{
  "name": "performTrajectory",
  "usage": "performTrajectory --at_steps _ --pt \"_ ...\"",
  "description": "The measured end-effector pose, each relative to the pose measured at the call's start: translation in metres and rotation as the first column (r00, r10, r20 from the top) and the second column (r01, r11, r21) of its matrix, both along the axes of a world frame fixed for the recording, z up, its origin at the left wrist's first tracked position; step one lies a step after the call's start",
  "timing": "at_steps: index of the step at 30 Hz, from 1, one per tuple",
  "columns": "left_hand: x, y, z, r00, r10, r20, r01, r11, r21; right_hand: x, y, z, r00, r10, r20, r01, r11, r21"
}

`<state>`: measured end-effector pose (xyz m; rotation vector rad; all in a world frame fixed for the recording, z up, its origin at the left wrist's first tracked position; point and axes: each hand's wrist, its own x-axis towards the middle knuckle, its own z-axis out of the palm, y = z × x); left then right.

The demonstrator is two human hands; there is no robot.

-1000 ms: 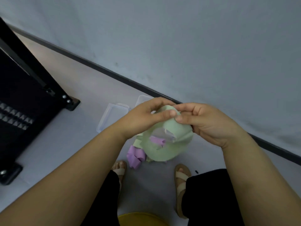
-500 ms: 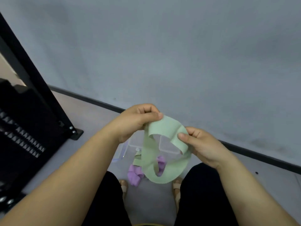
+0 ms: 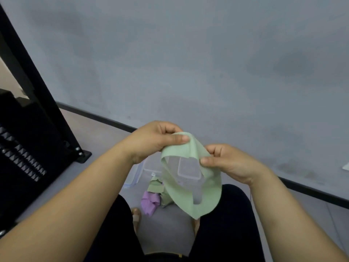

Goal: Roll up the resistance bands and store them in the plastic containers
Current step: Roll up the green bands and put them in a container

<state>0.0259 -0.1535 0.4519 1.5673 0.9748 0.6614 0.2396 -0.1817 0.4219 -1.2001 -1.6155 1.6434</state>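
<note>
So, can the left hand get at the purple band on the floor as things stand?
Probably not yet. The left hand pinches the green resistance band, held up over the purple band. The way down looks free, but the fingers are occupied.

Between left hand (image 3: 151,142) and right hand (image 3: 230,163) hangs a band (image 3: 188,197), above containers (image 3: 188,168) and loose bands (image 3: 151,201).

Single head view — forward and down, close over lap.
</note>
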Motion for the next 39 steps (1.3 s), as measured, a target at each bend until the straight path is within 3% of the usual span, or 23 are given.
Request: performTrajectory --at_steps 3,8,10,13,15,17,19,23,26,29,34,39 --pt "0.002 0.004 0.001 0.989 0.116 0.093 -0.114 0.993 -0.028 0.017 -0.006 -0.032 0.999 -0.005 0.054 0.008 0.998 -0.063" --pt "-0.015 0.008 -0.018 0.978 0.189 -0.084 -0.190 0.982 -0.008 0.028 -0.016 -0.072 0.979 -0.188 0.074 0.198 0.966 -0.168" --pt "-0.026 0.009 -0.027 0.965 0.227 -0.132 -0.231 0.973 -0.018 0.028 -0.016 -0.082 0.934 -0.331 0.136 0.340 0.939 -0.053" --pt "-0.037 0.006 -0.041 0.928 0.287 -0.236 -0.285 0.958 0.042 0.025 -0.015 -0.092 0.798 -0.579 0.168 0.530 0.807 0.261" --pt "-0.038 0.002 -0.049 0.911 0.322 -0.257 -0.315 0.947 0.066 0.022 -0.014 -0.097 0.727 -0.659 0.193 0.531 0.717 0.451" --pt "-0.037 -0.001 -0.054 0.901 0.354 -0.250 -0.344 0.935 0.087 0.016 -0.012 -0.102 0.714 -0.664 0.223 0.498 0.705 0.505" --pt "-0.037 -0.001 -0.058 0.884 0.386 -0.262 -0.359 0.922 0.146 0.010 -0.010 -0.107 0.737 -0.627 0.252 0.481 0.748 0.456" --pt "-0.039 0.001 -0.059 0.851 0.443 -0.282 -0.370 0.887 0.277 0.004 -0.009 -0.112 0.812 -0.561 0.162 0.502 0.812 0.298" --pt "-0.037 0.003 -0.057 0.844 0.484 -0.229 -0.411 0.860 0.303 0.003 -0.009 -0.105 0.859 -0.512 0.018 0.504 0.851 0.146" --pt "-0.036 0.008 -0.057 0.826 0.537 -0.170 -0.479 0.828 0.290 0.005 -0.009 -0.092 0.883 -0.468 -0.043 0.470 0.876 0.110" --pt "-0.029 0.013 -0.062 0.823 0.566 -0.045 -0.559 0.822 0.113 0.010 -0.008 -0.076 0.926 -0.349 -0.144 0.356 0.934 0.020" --pt "-0.015 0.010 -0.067 0.857 0.511 0.063 -0.507 0.859 -0.064 0.015 -0.009 -0.076 0.909 -0.351 -0.226 0.353 0.935 -0.032"
